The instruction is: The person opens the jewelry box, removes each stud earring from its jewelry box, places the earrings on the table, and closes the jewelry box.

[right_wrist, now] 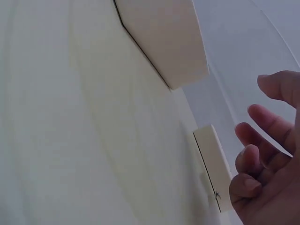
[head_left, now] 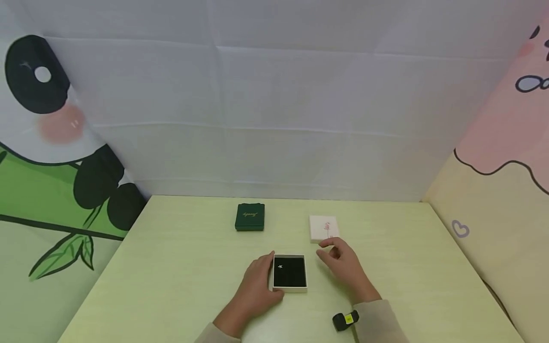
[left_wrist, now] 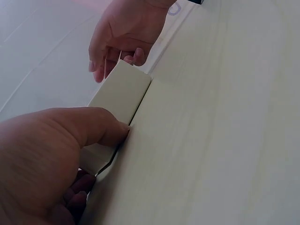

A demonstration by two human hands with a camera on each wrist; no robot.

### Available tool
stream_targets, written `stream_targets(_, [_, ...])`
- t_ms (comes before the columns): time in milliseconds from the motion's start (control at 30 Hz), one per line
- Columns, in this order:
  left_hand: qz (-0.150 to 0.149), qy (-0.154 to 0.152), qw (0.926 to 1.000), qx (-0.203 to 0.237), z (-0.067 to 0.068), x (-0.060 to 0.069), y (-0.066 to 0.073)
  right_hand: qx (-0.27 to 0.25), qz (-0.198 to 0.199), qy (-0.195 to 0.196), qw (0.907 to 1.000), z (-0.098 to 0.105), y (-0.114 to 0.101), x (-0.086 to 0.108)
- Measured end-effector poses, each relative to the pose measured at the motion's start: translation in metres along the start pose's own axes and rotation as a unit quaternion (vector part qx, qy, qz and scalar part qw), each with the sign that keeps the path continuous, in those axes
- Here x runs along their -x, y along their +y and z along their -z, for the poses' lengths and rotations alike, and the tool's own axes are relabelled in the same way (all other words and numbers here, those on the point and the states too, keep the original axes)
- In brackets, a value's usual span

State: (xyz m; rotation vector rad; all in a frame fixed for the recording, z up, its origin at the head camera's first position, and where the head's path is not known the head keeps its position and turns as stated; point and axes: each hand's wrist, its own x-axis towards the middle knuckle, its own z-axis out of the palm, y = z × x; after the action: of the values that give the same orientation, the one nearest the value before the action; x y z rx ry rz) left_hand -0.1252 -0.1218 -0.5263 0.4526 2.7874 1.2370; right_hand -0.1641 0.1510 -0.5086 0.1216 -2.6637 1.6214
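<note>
My left hand (head_left: 259, 285) grips a small white jewelry box (head_left: 289, 289) at its left side, the thumb (left_wrist: 112, 131) on the front wall and the fingers on the far side. Black padding (head_left: 293, 274) lines the box, and a small silver star piece (head_left: 280, 267) sits on it at the upper left. Off the box's right side hovers my right hand (head_left: 343, 264), fingers loosely bent and thumb apart. Just beyond it lies a white square box lid (head_left: 319, 226) with a pink flower print. The right wrist view shows another tiny star-shaped piece (right_wrist: 217, 195) against the lid's edge; what supports it is unclear.
A dark green jewelry box (head_left: 250, 218) with gold lettering stands toward the back of the pale yellow table (head_left: 171, 267). White cloth (head_left: 279, 119) hangs behind, with cartoon-printed panels at both sides. A black device with a yellow label (head_left: 345, 320) is on my right wrist.
</note>
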Motion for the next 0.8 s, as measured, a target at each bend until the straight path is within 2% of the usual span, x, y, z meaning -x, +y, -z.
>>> stream_targets(200, [-0.003,0.007,1.0,-0.004,-0.002,-0.001,0.001,0.02,0.051,-0.028,0.9981,-0.012,-0.009,0.002])
stream_targets(500, [-0.006,0.005,0.9999,-0.01,-0.005,-0.004,0.0,0.039,0.062,-0.068,0.995,-0.033,-0.009,0.0])
stream_targets(667, [-0.01,0.011,0.9998,-0.013,-0.006,-0.005,-0.001,0.017,0.088,-0.08,0.9928,-0.042,-0.009,-0.001])
stream_targets(800, [-0.015,0.014,0.9996,-0.018,-0.008,-0.006,-0.002,-0.012,0.086,-0.092,0.992,-0.047,-0.007,-0.001])
